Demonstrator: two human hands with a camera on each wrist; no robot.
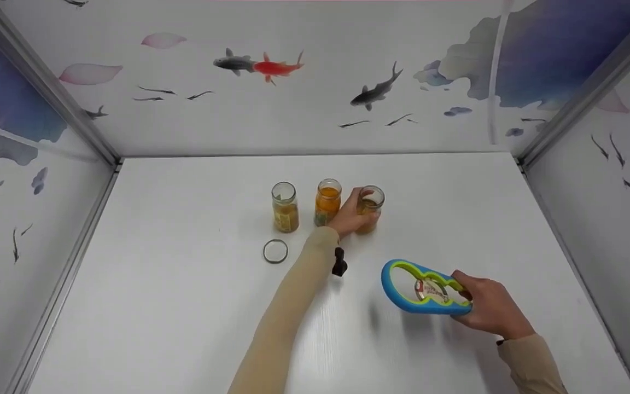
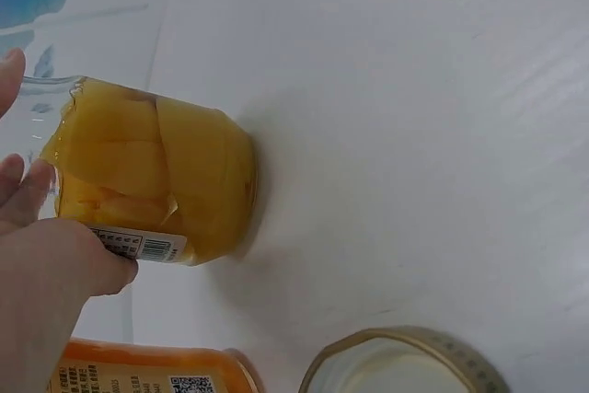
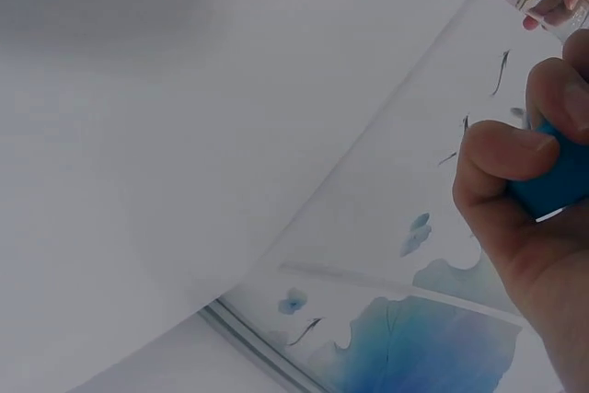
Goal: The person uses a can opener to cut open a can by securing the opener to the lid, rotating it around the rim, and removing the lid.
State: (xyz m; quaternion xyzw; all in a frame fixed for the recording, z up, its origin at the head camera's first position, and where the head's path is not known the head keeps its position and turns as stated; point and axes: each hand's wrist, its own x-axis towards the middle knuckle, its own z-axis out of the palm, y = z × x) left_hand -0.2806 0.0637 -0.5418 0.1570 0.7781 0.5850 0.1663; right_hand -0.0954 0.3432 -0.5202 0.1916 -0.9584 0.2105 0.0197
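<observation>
My left hand (image 1: 350, 217) grips a glass jar (image 1: 371, 197) on the right of a row of three. In the left wrist view this jar (image 2: 152, 172) holds large yellow fruit pieces and bears a barcode label; no lid shows on its mouth. My right hand (image 1: 493, 306) holds a blue and green jar opener (image 1: 416, 307) above the table at the right. Within the opener's openings shows a printed jar lid (image 1: 431, 290). In the right wrist view, the fingers (image 3: 506, 149) curl round the opener's blue end (image 3: 557, 177).
Left of the gripped jar stand a jar with orange contents (image 1: 328, 200) and a part-filled, uncovered jar (image 1: 285, 210). A round lid (image 1: 275, 251) lies in front of them on the white table (image 1: 156, 284). Printed panels (image 1: 315, 120) wall the table at the back and sides.
</observation>
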